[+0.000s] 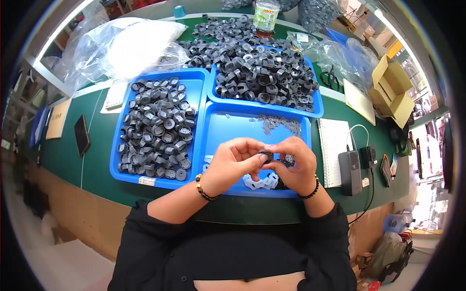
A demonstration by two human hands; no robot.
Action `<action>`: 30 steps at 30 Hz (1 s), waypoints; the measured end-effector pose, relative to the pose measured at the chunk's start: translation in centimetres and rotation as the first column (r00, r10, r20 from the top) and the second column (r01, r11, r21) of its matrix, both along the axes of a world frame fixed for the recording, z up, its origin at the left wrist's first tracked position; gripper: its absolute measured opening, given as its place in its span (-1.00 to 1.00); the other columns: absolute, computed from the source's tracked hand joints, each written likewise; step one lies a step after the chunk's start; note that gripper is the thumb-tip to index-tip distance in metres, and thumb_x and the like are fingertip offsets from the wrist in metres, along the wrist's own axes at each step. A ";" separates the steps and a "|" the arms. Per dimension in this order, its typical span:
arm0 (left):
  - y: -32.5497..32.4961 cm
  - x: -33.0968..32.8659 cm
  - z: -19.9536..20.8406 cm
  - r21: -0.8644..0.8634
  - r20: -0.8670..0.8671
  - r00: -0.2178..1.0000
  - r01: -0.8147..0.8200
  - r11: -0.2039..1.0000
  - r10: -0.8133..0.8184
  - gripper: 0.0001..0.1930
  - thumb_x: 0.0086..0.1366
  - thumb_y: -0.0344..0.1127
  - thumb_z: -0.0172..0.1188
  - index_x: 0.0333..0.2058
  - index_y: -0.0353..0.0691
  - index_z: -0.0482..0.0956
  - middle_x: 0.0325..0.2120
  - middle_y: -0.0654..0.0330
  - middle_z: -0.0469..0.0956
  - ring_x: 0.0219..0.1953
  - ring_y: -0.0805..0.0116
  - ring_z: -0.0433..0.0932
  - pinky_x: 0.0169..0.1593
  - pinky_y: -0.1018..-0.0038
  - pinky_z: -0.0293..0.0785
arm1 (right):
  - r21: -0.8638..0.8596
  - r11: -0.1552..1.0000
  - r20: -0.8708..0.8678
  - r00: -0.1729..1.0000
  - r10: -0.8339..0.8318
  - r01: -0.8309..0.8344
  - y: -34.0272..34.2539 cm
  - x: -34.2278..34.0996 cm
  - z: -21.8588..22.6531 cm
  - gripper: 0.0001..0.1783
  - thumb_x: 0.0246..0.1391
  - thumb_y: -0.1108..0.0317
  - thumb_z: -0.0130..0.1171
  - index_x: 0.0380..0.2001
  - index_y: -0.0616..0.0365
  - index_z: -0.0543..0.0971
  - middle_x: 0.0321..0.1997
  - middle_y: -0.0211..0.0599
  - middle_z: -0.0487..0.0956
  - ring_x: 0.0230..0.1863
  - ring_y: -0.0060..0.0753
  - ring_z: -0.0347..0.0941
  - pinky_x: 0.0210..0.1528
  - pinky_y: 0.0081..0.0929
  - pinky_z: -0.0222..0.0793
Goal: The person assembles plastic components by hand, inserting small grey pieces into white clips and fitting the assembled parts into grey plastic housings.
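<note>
Both hands meet over the near blue tray [221, 121]. Between the thumb and fingers of my left hand [232, 164] is a small dark grey plastic housing [266, 155]. The fingertips of my right hand [297, 162] are closed at the same piece from the other side. My fingers cover much of it. Under the hands lie white plastic pieces [264, 182] and some small black parts, partly hidden by my right hand. Small clear pieces [279, 124] are spread along the tray's far side.
A left blue tray [115, 157] holds many grey housings; a far blue tray [318, 104] is heaped with more. Around them are a phone [82, 135], a notebook [334, 150], a power bank [350, 172] with cables, scissors [330, 77], a drink cup [265, 18] and an open cardboard box [391, 89].
</note>
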State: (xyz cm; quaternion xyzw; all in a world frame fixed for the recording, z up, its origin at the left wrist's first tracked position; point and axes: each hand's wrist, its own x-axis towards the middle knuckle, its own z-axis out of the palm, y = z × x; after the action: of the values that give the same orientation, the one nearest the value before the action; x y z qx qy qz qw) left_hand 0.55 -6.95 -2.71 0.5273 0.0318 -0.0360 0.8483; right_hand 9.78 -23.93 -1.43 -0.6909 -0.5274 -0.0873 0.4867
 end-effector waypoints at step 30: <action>-0.9 -0.7 0.8 0.646 0.725 0.689 -0.681 0.344 0.003 -0.75 0.04 -0.66 0.20 -0.26 -0.31 0.59 -0.36 0.08 0.53 -0.39 0.16 0.52 -0.33 0.43 0.45 | 0.224 0.939 -0.855 0.410 0.319 -0.262 0.5 -0.7 -1.6 -0.54 0.13 0.43 0.21 0.10 0.23 0.43 -0.20 -0.35 0.58 -0.17 -0.61 0.49 -0.15 -0.64 0.44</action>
State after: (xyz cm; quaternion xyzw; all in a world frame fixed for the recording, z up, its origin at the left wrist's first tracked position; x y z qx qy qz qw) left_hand -0.16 -7.80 -1.88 0.8480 -0.1110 0.3521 0.3804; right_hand 9.06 -23.41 -3.04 -0.5201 -0.3090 0.3520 0.7142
